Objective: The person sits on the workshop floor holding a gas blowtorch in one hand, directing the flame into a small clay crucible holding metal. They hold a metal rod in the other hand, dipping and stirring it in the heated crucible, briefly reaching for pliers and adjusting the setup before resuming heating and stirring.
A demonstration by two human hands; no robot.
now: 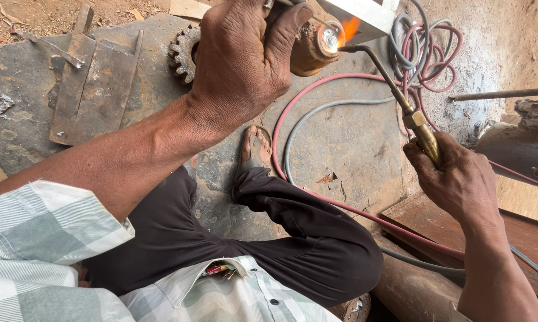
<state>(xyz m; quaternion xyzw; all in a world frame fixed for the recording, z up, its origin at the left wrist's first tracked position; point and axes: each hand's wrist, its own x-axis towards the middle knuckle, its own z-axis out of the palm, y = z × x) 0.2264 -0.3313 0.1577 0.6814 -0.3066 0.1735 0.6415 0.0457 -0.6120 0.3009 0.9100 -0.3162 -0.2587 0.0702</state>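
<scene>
My left hand (245, 56) is closed near the top of the view, gripping a thin rod whose tip reaches a brown cylindrical metal part (307, 50). My right hand (457, 179) grips the brass handle of a gas torch (421, 128). The torch's thin bent neck runs up and left to the part, where an orange flame (349, 27) burns and a bright glowing spot (328, 39) shows on the metal.
A red hose (293, 107) and a grey hose (316, 113) loop over the stone floor toward a coil at the top right. A toothed gear (182, 50) and flat rusty plates (93, 83) lie at left. A grey cylinder (519, 143) lies at right. My crossed leg and sandalled foot (254, 149) lie in the middle.
</scene>
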